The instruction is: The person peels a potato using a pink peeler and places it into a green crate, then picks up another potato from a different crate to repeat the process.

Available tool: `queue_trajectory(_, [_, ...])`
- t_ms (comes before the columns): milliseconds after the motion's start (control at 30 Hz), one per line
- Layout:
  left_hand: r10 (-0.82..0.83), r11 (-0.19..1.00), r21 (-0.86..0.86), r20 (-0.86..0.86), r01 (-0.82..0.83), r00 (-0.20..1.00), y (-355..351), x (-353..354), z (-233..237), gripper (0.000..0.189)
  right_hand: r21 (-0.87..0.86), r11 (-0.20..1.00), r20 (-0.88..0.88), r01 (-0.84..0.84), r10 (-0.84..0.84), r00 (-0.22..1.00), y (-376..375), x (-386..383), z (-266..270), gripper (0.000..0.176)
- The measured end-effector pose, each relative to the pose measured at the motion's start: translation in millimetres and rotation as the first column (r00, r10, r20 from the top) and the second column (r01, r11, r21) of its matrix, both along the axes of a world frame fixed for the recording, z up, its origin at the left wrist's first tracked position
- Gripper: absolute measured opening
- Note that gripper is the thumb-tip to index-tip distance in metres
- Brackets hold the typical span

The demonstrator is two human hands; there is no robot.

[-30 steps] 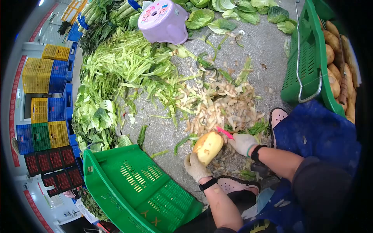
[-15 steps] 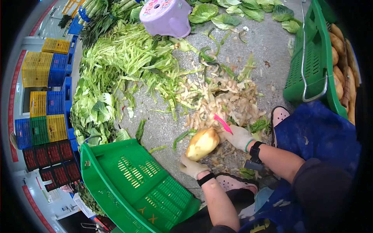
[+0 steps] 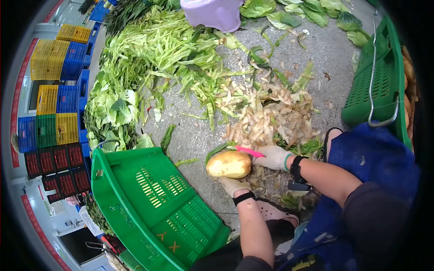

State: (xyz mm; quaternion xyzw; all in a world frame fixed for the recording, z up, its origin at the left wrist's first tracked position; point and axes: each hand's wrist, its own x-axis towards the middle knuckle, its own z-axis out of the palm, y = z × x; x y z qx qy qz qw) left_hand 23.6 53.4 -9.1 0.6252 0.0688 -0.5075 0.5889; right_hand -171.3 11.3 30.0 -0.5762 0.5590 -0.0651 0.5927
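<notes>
A large, pale-yellow root vegetable (image 3: 229, 164) with brownish patches lies nearly level above the floor between my hands. My left hand (image 3: 233, 185), in a pale glove, grips it from below at its near side; part of the fingers is hidden by it. My gloved right hand (image 3: 273, 158) is closed around a pink peeler (image 3: 248, 151), whose tip is at the far right edge of the vegetable. Whether the blade touches the skin cannot be made out. Beyond the hands spreads a heap of brown and cream peelings (image 3: 275, 113).
A tilted green crate (image 3: 149, 198) stands close by my left arm. Another green crate (image 3: 375, 81) with brownish roots is at the right. Leafy trimmings (image 3: 149, 58) cover the floor at far left. A purple stool (image 3: 214, 16) and stacked crates (image 3: 52, 58) stand farther off.
The root vegetable has turned from slanting to nearly level and moved slightly left. The pink peeler has shifted left toward its top edge. The camera view has also shifted.
</notes>
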Motion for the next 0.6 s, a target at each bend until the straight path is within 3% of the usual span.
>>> queue_trajectory(67, [-0.031,0.999,-0.025,0.042,0.032,0.999,-0.6,9.4,-3.2,0.059,0.118,0.990,-0.043,0.081,-0.076,0.996,-6.2,-7.5,16.4,0.035])
queue_trajectory(100, [-0.071,0.996,-0.053,0.080,0.076,0.994,-1.3,11.7,-3.8,0.060,0.059,0.994,-0.115,0.089,-0.082,0.990,-8.3,-9.4,14.0,0.034])
queue_trajectory(167, [-0.004,0.992,-0.123,0.006,0.004,1.000,-5.6,-8.8,16.9,0.061,-0.047,0.996,-0.129,0.074,-0.079,0.988,-23.3,-16.6,32.1,0.033])
queue_trajectory(200, [0.090,0.996,0.007,0.113,-0.092,0.989,-13.5,-36.1,52.6,0.062,-0.066,0.996,-0.148,0.060,-0.069,0.986,-33.2,-20.7,53.6,0.033])
queue_trajectory(233, [0.164,0.972,0.132,0.223,-0.196,0.961,-13.1,-54.1,75.0,0.063,-0.152,0.988,-0.217,0.009,-0.042,0.975,-43.5,-22.6,82.9,0.032])
queue_trajectory(267, [0.174,0.983,0.020,0.239,-0.184,0.955,-2.1,-38.9,23.6,0.070,-0.231,0.972,-0.290,-0.048,-0.022,0.957,-52.9,-25.9,105.5,0.031])
queue_trajectory(300, [0.185,0.982,0.010,0.208,-0.191,0.961,1.1,-37.4,12.5,0.070,-0.312,0.931,-0.346,-0.187,0.072,0.935,-64.5,-31.4,115.9,0.030])
queue_trajectory(367, [0.154,0.987,-0.051,0.058,-0.151,0.986,2.7,-42.4,0.9,0.077,-0.280,0.918,-0.483,-0.282,0.119,0.868,-82.2,-34.5,173.9,0.030])
queue_trajectory(400, [0.153,0.987,-0.072,0.120,-0.145,0.981,4.1,-38.8,-28.6,0.078,-0.389,0.843,-0.549,-0.372,0.112,0.828,-84.0,-38.8,202.4,0.028])
queue_trajectory(433, [0.158,0.985,-0.085,0.083,-0.151,0.984,3.9,-48.8,-0.5,0.078,-0.424,0.773,-0.629,-0.471,0.123,0.768,-90.1,-42.5,217.5,0.027])
queue_trajectory(500, [0.241,0.963,0.123,0.013,-0.240,0.971,-1.2,-61.0,88.0,0.077,-0.332,0.717,-0.764,-0.613,0.177,0.620,-81.2,-39.0,290.4,0.026])
queue_trajectory(533, [0.243,0.968,0.036,0.081,-0.247,0.967,-4.1,-48.3,3.0,0.080,-0.323,0.709,-0.791,-0.627,0.162,0.591,-72.0,-42.2,321.4,0.026])
queue_trajectory(567, [0.242,0.967,0.021,0.207,-0.252,0.948,-5.0,-52.4,22.2,0.081,-0.304,0.692,-0.827,-0.655,0.151,0.542,-62.9,-45.4,349.3,0.025])
queue_trajectory(600, [0.232,0.972,0.003,0.135,-0.235,0.963,-8.8,-58.1,25.2,0.083,-0.281,0.659,-0.871,-0.697,0.130,0.474,-59.8,-47.4,379.6,0.024])
